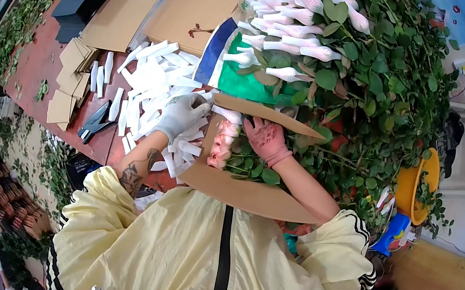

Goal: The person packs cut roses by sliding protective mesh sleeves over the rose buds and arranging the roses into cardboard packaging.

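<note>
Pink roses (222,143) lie in a row on a brown cardboard sheet (249,194), their leafy stems pointing right. A rose in a white net sleeve (226,114) lies at the upper end of the row, between my hands. My left hand (183,113), in a white glove, is at the cardboard's upper left corner, beside the pile of white sleeves (155,74); its fingers are bent and what they hold is hidden. My right hand (267,140), in a pink glove, rests on the stems just right of the sleeved rose, its fingers curled under the raised cardboard flap.
Many sleeved roses (303,15) with dense leaves fill the table's back right. A stapler (96,122) and small cardboard pieces (71,81) lie at left. Large cardboard sheets (188,2) stand behind. A yellow tub (416,185) is at right.
</note>
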The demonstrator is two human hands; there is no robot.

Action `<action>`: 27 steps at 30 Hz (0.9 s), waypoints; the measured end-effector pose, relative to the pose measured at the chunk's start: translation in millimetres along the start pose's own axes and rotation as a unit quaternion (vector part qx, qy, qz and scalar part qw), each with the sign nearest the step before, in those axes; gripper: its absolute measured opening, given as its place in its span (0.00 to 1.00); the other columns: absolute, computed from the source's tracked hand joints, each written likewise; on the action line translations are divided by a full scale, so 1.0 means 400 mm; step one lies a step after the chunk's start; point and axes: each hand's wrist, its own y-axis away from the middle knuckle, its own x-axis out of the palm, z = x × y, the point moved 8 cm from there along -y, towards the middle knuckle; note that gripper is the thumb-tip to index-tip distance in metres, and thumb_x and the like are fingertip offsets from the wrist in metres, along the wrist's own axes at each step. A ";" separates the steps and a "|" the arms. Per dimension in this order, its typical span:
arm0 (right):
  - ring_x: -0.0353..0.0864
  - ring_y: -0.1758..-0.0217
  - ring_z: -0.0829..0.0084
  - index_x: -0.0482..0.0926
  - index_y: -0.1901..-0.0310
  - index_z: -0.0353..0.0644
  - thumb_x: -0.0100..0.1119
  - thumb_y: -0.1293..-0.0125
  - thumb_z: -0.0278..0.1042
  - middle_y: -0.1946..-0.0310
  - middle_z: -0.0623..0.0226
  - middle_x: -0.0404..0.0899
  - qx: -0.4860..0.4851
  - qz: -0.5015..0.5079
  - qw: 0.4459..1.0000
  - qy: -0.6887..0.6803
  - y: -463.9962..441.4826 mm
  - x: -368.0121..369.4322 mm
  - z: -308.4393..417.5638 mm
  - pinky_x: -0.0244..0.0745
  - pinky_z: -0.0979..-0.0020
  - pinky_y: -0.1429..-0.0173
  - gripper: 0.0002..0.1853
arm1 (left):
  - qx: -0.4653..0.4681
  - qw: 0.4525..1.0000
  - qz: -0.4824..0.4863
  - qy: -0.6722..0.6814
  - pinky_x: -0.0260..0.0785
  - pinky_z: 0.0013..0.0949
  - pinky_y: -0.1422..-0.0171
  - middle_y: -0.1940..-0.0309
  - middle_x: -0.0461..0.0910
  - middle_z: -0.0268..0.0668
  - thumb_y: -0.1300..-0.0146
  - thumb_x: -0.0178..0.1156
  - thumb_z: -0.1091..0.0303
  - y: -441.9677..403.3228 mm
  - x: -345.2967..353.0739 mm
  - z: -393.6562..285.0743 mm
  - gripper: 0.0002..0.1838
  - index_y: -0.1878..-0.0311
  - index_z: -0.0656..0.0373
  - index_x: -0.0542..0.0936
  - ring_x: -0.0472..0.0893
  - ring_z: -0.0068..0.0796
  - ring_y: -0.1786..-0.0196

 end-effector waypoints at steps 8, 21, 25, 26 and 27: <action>0.78 0.54 0.59 0.78 0.53 0.52 0.54 0.41 0.36 0.54 0.62 0.77 -0.031 -0.096 0.994 0.051 0.002 -0.065 0.016 0.72 0.56 0.52 0.14 | -0.066 0.994 0.088 0.028 0.72 0.35 0.59 0.72 0.83 0.41 0.44 0.64 0.54 -0.025 0.052 -0.010 0.18 0.62 0.62 0.83 0.82 0.33 0.68; 0.78 0.52 0.58 0.74 0.49 0.51 0.46 0.37 0.39 0.48 0.55 0.74 -0.013 -0.126 0.992 -0.004 0.025 -0.058 -0.005 0.72 0.58 0.54 0.15 | -0.011 0.998 0.068 -0.009 0.71 0.39 0.58 0.69 0.83 0.45 0.44 0.64 0.58 -0.022 0.079 -0.017 0.15 0.61 0.60 0.81 0.82 0.39 0.66; 0.79 0.56 0.59 0.75 0.51 0.50 0.48 0.39 0.37 0.52 0.56 0.76 -0.037 -0.082 0.996 0.022 0.021 -0.057 0.003 0.74 0.60 0.58 0.14 | -0.026 0.996 0.079 -0.039 0.71 0.40 0.57 0.68 0.82 0.46 0.43 0.61 0.59 -0.034 0.075 -0.012 0.13 0.62 0.58 0.81 0.81 0.42 0.65; 0.79 0.57 0.60 0.76 0.52 0.49 0.48 0.39 0.36 0.54 0.57 0.76 -0.030 -0.065 0.997 0.008 0.017 -0.051 0.001 0.74 0.61 0.60 0.14 | -0.020 0.995 0.087 -0.045 0.71 0.40 0.57 0.68 0.82 0.46 0.43 0.61 0.59 -0.031 0.068 -0.019 0.13 0.62 0.58 0.81 0.81 0.42 0.65; 0.79 0.57 0.60 0.76 0.52 0.49 0.48 0.39 0.36 0.54 0.57 0.76 -0.017 -0.065 0.998 0.006 0.018 -0.061 -0.002 0.74 0.61 0.60 0.14 | -0.012 0.997 0.059 -0.049 0.71 0.41 0.56 0.69 0.82 0.46 0.43 0.61 0.59 -0.022 0.042 -0.026 0.13 0.63 0.59 0.81 0.81 0.43 0.65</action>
